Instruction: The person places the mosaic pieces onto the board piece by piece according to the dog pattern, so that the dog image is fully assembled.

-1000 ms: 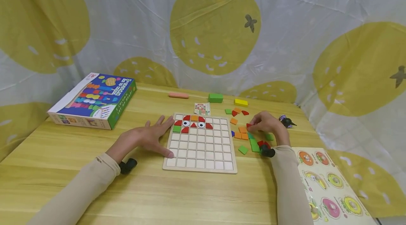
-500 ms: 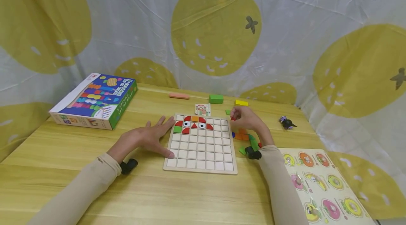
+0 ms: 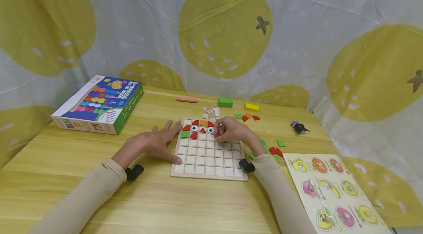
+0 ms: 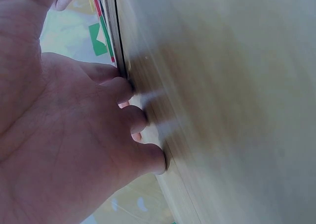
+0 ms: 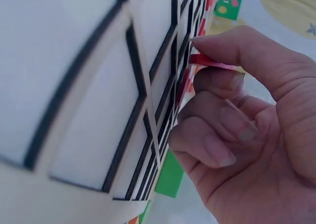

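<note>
Just right of the right eye tile (image 3: 210,130), far on the grid board (image 3: 200,160), the right hand (image 3: 232,130) pinched a red tile (image 5: 201,60); the spread left hand (image 3: 158,143) touched the board's left edge.

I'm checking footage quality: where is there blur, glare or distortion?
Head view: evenly lit, mostly sharp, picture card hard to read; left wrist view: hazy, tabletop smeared and pale, with soft dark patches, shadow or reflection, beside the left hand; right wrist view: board washed out, nearest grid line bowed, likely lens distortion.
</note>
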Demonstrator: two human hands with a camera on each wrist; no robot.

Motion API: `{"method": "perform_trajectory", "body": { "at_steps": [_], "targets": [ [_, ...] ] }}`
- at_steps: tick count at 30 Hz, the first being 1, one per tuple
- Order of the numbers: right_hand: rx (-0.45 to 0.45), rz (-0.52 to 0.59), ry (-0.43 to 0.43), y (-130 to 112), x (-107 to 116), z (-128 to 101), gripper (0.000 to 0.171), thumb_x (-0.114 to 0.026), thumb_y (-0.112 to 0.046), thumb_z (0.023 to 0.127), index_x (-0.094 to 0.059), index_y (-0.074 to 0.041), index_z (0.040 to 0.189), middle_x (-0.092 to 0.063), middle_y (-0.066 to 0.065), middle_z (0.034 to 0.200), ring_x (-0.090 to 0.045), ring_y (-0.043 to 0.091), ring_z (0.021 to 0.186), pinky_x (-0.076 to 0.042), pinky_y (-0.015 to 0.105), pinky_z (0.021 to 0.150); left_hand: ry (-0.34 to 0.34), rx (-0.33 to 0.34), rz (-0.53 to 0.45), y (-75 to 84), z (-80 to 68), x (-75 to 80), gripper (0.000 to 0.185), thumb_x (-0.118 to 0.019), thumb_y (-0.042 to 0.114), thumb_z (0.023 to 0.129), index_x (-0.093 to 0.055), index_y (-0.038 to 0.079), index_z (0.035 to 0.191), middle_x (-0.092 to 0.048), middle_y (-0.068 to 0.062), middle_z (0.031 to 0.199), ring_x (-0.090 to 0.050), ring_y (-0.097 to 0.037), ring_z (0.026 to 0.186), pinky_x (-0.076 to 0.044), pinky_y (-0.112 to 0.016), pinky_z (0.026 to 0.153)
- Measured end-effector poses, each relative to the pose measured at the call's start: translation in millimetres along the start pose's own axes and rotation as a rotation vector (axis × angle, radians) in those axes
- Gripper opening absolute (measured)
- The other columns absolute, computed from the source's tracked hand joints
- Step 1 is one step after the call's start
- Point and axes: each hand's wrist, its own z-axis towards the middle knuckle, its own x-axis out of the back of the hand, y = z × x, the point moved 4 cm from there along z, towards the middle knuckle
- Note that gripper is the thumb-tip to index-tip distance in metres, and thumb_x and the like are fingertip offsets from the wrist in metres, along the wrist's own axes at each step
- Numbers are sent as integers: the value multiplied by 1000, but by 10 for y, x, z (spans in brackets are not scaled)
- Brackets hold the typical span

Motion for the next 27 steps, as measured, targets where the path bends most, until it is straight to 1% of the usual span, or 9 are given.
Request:
{"method": "perform_trajectory", "body": {
  "at_steps": [6,8,12,15,21,27],
  "targets": [
    [-13,-7,3,-49,-39,11,16,-86,-3,91,-70,-4,96,-58,0,71,-51,11,66,-45,24,66,2,-1,-3,2,7,0,131,-85,63,86,-6,5,173,2,-19,181,9,-44,165,5,-74,127],
    [-14,-3,-2,-67,-44,16,19,-88,-6,90,-71,-4,97,-59,0,72,-52,11,66,-45,24,67,2,2,-4,-1,8,-1,131,-85,62,86,-6,5,173,2,-19,181,10,-44,166,5,-74,127],
    [12,8,-16,-82,-44,21,25,-92,-12,88,-71,-5,100,-63,0,75,-55,12,69,-48,25,69,1,3,-3,-6,6,-2,131,-85,62,86,-6,5,173,2,-19,181,9,-44,166,5,-74,127],
    [12,25,-1,-79,-6,-8,27,-93,-11,86,-72,-4,101,-64,2,77,-56,14,71,-50,26,69,3,3,-3,-5,7,-2,131,-85,63,86,-6,5,174,2,-19,181,9,-44,166,5,-74,127],
    [-52,45,35,-11,48,-42,21,-94,-9,85,-77,-4,97,-67,2,80,-58,16,72,-51,25,68,3,7,-2,2,5,-3,131,-85,63,86,-7,5,174,1,-19,181,9,-44,166,5,-74,127],
    [-31,43,49,-5,2,3,15,-92,-5,86,-79,-3,94,-74,3,84,-64,15,74,-57,24,70,3,8,0,-4,6,-4,131,-85,63,86,-7,5,174,1,-19,181,9,-44,166,5,-74,127]
  ]
}}
